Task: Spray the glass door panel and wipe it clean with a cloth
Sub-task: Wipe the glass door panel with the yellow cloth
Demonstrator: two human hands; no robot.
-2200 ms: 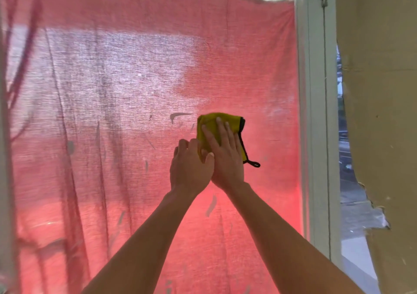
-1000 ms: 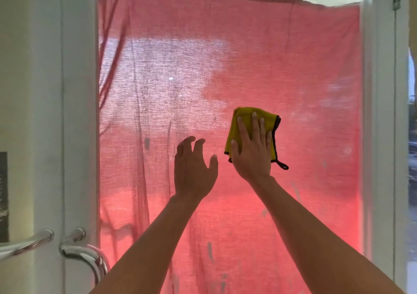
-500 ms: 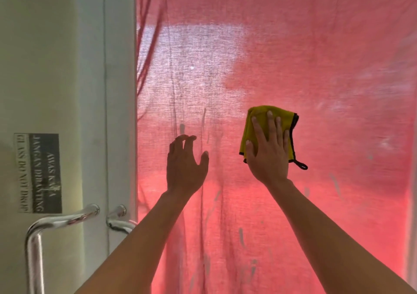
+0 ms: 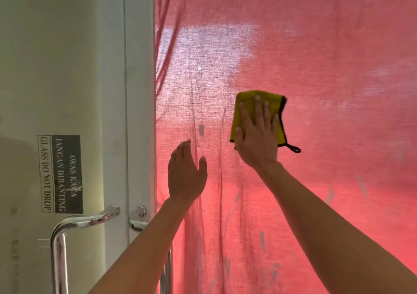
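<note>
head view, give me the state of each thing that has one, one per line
yellow cloth: folded, pressed flat on the glass
right hand: open, palm flat on the cloth
left hand: open, empty
glass door panel: streaked, red fabric behind it
door handle: untouched

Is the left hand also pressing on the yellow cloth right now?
No: the left hand is raised, open and empty, apart from the yellow cloth, which only the right hand presses flat against the glass door panel.

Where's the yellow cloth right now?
In the head view the yellow cloth sits right of centre, pressed flat against the glass door panel under the right hand, up and right of the empty left hand.
</note>
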